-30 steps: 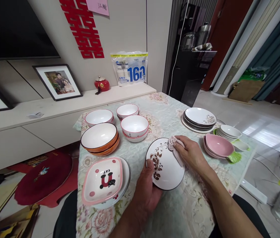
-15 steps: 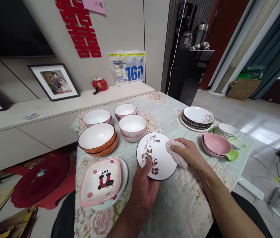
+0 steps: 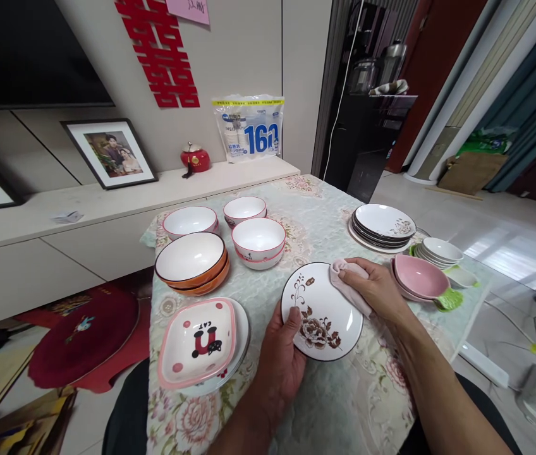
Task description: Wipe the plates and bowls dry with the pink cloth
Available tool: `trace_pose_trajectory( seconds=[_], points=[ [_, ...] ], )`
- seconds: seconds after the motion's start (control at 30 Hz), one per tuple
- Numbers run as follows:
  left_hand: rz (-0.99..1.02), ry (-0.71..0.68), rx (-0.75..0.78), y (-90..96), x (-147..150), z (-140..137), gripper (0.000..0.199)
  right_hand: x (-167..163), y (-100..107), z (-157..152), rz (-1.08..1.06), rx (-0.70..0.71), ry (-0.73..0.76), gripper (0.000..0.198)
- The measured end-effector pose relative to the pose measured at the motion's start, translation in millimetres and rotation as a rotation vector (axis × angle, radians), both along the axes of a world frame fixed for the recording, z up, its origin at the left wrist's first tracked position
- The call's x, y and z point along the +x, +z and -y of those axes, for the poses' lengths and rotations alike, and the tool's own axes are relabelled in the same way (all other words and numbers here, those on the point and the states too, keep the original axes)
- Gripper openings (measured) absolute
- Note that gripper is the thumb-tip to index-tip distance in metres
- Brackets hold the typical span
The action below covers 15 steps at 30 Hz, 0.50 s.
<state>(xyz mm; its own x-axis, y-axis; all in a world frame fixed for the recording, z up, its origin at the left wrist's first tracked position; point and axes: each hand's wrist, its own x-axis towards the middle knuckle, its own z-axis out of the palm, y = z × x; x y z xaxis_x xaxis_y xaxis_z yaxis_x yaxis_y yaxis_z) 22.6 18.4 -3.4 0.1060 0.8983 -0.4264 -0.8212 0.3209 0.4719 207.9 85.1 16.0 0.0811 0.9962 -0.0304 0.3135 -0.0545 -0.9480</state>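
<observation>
One flower-painted plate (image 3: 327, 303) is held above the table (image 3: 325, 404), toward the near edge: left hand (image 3: 283, 354) pinches its rim, right hand (image 3: 376, 292) pinches a pink cloth (image 3: 349, 292) against it. Probably slippery and fragile, it is safest gripped by the rim.

The left hand (image 3: 283, 351) is partly hidden beneath the flowered plate (image 3: 325, 309), itself partly covered by the cloth (image 3: 349, 289); the black screen (image 3: 24, 50) is cut off, upper left.
</observation>
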Motion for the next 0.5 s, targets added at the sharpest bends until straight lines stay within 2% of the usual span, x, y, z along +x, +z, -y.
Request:
trace_pose_trajectory(
  seconds=[0.23,0.3,0.43,0.5],
  points=[
    [0.032,0.131,0.061,-2.4,-2,-3,0.061,2,-4,4,-0.088,-0.278,0.232,0.041],
    [0.046,0.145,0.072,-0.9,-2,-4,0.063,1,-8,4,-0.121,-0.312,0.273,0.041],
    [0.039,0.089,0.075,1.2,-2,-3,0.067,-2,-11,1,-0.154,-0.231,0.113,0.041],
    [0.001,0.054,0.052,0.8,-2,-2,0.062,0,-8,0,-0.148,-0.169,0.032,0.043]
  ],
)
